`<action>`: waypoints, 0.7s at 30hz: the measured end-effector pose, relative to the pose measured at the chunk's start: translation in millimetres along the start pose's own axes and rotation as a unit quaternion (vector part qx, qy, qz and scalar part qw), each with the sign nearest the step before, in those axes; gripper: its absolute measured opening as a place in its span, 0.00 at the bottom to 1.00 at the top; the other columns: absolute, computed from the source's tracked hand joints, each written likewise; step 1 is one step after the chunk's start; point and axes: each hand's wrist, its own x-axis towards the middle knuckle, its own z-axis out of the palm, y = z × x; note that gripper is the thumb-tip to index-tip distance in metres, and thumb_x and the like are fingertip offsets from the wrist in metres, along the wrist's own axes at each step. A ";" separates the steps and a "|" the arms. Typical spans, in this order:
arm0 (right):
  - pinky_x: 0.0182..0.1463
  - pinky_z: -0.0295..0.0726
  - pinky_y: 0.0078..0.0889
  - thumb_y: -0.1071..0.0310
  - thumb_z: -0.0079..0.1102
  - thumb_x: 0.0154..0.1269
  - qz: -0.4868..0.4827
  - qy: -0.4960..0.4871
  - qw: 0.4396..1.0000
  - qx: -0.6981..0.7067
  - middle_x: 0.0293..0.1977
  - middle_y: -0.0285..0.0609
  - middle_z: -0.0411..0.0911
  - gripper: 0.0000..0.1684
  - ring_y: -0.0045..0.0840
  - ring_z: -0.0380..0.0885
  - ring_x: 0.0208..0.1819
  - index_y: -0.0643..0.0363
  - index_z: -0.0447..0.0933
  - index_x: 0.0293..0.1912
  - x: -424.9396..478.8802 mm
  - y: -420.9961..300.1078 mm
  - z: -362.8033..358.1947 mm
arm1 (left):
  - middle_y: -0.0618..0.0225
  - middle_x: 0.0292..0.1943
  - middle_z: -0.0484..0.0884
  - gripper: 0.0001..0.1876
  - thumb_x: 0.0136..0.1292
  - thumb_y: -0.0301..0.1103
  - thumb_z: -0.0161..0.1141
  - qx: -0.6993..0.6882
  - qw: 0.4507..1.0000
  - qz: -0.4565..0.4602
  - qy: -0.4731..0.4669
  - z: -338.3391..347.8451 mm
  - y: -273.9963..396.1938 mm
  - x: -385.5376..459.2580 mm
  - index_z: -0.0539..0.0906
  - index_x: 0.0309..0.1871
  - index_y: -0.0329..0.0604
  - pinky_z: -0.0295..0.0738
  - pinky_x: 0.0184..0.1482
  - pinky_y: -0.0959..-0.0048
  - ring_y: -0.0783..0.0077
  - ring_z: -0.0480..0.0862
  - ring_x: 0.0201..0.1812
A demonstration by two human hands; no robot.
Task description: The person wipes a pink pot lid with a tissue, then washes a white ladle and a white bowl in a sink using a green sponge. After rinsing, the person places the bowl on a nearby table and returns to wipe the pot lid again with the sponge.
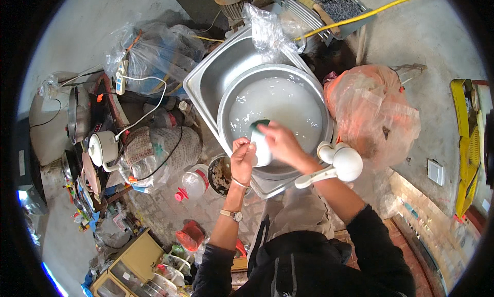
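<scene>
Over the near side of a round metal basin [326,121] of cloudy water [279,100], my left hand [243,154] grips a white piece of dishware [262,152] by its left edge. My right hand [283,144], partly blurred, holds a dark green scouring pad [259,124] at the top of the white piece. The basin sits in the right part of a stainless steel sink [193,81]. Close to my right forearm is a white faucet [347,162] with a lever. My left wrist bears a watch and a bangle.
Plastic bags lean at the sink's right [374,115] and upper left [166,57]. Clear plastic film [266,30] lies over the sink's far corner. On the floor at left are a plastic bottle [194,181] and a bucket with scraps [220,175]. A white electric pot [103,148] stands farther left.
</scene>
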 end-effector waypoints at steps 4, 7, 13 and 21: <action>0.44 0.75 0.41 0.75 0.50 0.59 0.020 -0.004 1.000 -0.015 0.39 0.49 0.76 0.18 0.42 0.77 0.40 0.58 0.81 0.48 8.1 8.7 -0.1 | 0.76 0.45 0.68 0.04 0.67 0.22 0.56 -0.045 0.999 -0.012 0.015 0.9 1.9 -1.8 0.81 0.39 0.34 0.62 0.51 0.83 0.81 0.69 0.46; 0.44 0.77 0.41 0.74 0.53 0.57 -0.057 -0.007 0.998 -0.035 0.38 0.45 0.75 0.18 0.42 0.77 0.41 0.56 0.80 0.48 -13.5 -22.2 -0.2 | 0.75 0.46 0.68 0.04 0.67 0.22 0.55 -0.157 0.985 -0.067 0.033 2.2 -3.6 2.7 0.81 0.40 0.33 0.63 0.52 0.82 0.82 0.69 0.46; 0.37 0.77 0.41 0.75 0.57 0.52 -0.137 -0.021 0.987 -0.084 0.34 0.41 0.71 0.15 0.39 0.76 0.37 0.52 0.82 0.41 -43.1 -17.9 3.6 | 0.68 0.49 0.74 0.12 0.71 0.28 0.48 -0.282 0.941 -0.162 0.091 -15.1 -39.0 3.9 0.73 0.54 0.35 0.66 0.56 0.72 0.73 0.73 0.53; 0.44 0.77 0.40 0.74 0.57 0.56 -0.048 -0.067 0.942 -0.326 0.36 0.43 0.73 0.10 0.38 0.75 0.41 0.59 0.81 0.39 -51.7 62.2 -4.2 | 0.64 0.56 0.75 0.15 0.74 0.35 0.46 -0.371 0.881 -0.232 0.180 -7.9 -13.1 23.7 0.71 0.58 0.38 0.66 0.61 0.56 0.64 0.75 0.56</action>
